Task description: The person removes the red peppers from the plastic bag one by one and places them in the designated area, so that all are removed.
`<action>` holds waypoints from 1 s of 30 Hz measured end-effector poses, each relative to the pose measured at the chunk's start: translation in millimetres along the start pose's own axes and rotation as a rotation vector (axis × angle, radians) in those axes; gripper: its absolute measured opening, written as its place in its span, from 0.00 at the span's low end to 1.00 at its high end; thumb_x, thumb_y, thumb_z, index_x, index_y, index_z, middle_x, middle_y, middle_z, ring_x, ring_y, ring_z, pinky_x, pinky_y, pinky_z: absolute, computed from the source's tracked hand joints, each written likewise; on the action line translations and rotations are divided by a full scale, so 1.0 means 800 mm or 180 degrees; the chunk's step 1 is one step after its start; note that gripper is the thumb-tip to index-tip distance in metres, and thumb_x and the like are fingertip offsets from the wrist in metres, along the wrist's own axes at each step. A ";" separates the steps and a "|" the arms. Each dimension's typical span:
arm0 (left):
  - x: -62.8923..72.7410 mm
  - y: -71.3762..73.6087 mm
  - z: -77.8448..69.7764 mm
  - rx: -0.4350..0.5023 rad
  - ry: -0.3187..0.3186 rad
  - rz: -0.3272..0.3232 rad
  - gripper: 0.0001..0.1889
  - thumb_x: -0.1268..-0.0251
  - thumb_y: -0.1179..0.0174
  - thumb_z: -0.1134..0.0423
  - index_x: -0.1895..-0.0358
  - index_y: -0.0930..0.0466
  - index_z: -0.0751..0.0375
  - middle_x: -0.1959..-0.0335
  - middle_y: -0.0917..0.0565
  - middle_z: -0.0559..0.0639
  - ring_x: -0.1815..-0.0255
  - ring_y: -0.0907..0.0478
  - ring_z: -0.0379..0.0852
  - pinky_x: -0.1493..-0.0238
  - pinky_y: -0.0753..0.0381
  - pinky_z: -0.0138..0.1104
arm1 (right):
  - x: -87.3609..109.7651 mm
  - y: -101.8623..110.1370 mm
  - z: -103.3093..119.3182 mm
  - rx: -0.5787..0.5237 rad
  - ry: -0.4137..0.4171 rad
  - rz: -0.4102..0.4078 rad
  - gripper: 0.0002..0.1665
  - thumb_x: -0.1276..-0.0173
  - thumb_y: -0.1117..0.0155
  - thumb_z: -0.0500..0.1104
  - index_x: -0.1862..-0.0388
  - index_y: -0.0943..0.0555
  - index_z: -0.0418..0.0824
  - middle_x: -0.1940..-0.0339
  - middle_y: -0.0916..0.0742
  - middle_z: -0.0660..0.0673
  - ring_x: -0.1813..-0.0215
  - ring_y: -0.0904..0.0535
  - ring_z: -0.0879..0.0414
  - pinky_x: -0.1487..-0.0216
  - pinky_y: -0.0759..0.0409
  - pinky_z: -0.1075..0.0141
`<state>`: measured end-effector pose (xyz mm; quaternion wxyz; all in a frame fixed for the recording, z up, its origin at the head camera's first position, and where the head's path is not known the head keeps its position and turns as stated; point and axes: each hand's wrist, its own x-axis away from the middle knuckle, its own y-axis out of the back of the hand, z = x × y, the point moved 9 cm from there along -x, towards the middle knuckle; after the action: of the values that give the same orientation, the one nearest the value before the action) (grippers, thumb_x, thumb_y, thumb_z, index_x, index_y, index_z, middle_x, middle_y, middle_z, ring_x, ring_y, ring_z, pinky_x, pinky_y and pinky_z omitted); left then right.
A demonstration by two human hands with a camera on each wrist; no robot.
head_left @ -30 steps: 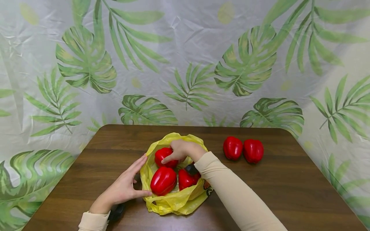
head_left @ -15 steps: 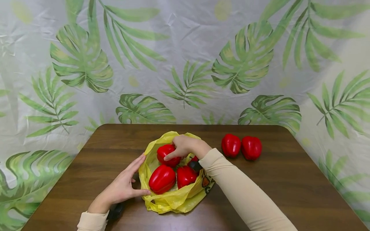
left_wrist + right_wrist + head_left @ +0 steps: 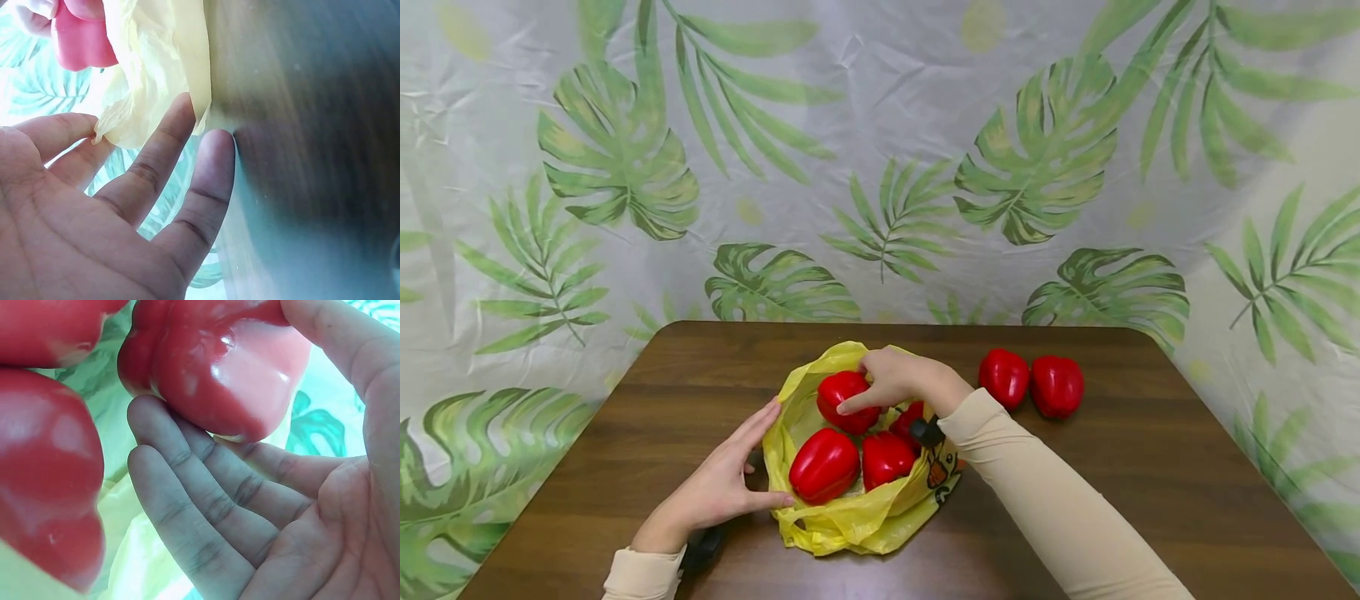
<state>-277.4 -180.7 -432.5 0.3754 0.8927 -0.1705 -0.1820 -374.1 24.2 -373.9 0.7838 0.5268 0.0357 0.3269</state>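
A yellow plastic bag [image 3: 850,533] stands on the table with its mouth spread wide and several red bell peppers inside. My right hand [image 3: 895,379] reaches into it and grips the rear bell pepper [image 3: 842,402], thumb on one side and fingers under the other in the right wrist view. In front of that sit a bell pepper [image 3: 824,467] and another bell pepper [image 3: 886,461]; one more bell pepper [image 3: 907,421] is partly hidden near the right wrist. My left hand [image 3: 722,483] has its fingers extended along the bag's left side, fingertips and thumb touching the rim.
Two more red bell peppers, a left one [image 3: 1003,379] and a right one [image 3: 1057,387], lie side by side on the brown wooden table [image 3: 1120,467], right of the bag. A leaf-patterned curtain [image 3: 895,167] hangs behind the table's far edge.
My right hand has shifted slightly right with the gripped bell pepper, uncovering more of the pepper near its wrist. My left hand stays at the bag's rim.
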 end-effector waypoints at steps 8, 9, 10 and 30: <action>0.001 0.000 0.000 -0.0002 0.0025 0.0008 0.64 0.48 0.16 0.43 0.13 0.45 0.62 0.11 0.44 0.60 0.22 0.31 0.67 0.57 0.16 0.35 | 0.011 0.011 -0.007 0.0106 0.0013 -0.0101 0.46 0.29 0.30 0.67 0.27 0.22 0.35 0.55 0.09 0.49 0.53 0.17 0.57 0.50 0.16 0.63; 0.001 0.000 0.000 -0.0001 0.0026 0.0007 0.64 0.48 0.16 0.43 0.13 0.45 0.62 0.11 0.44 0.60 0.22 0.31 0.67 0.57 0.16 0.35 | 0.012 0.012 -0.008 0.0101 0.0019 -0.0120 0.47 0.29 0.30 0.67 0.27 0.22 0.35 0.53 0.09 0.48 0.52 0.17 0.56 0.50 0.16 0.63; 0.001 0.000 0.000 -0.0003 0.0027 0.0007 0.64 0.48 0.16 0.43 0.13 0.45 0.62 0.11 0.44 0.60 0.22 0.31 0.67 0.57 0.16 0.35 | 0.014 0.014 -0.008 0.0097 0.0030 -0.0138 0.47 0.30 0.30 0.67 0.27 0.23 0.35 0.52 0.09 0.47 0.52 0.17 0.56 0.50 0.16 0.63; 0.000 0.000 0.001 0.0006 0.0017 -0.0004 0.64 0.49 0.15 0.43 0.13 0.45 0.60 0.11 0.44 0.59 0.22 0.31 0.65 0.56 0.16 0.35 | 0.055 0.033 -0.032 -0.0393 0.0170 -0.0470 0.46 0.30 0.28 0.66 0.26 0.26 0.38 0.60 0.09 0.48 0.61 0.14 0.59 0.54 0.15 0.63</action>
<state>-277.6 -181.8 -433.1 0.3749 0.8936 -0.1691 -0.1798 -362.7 75.1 -350.2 0.8355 0.4645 0.0750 0.2837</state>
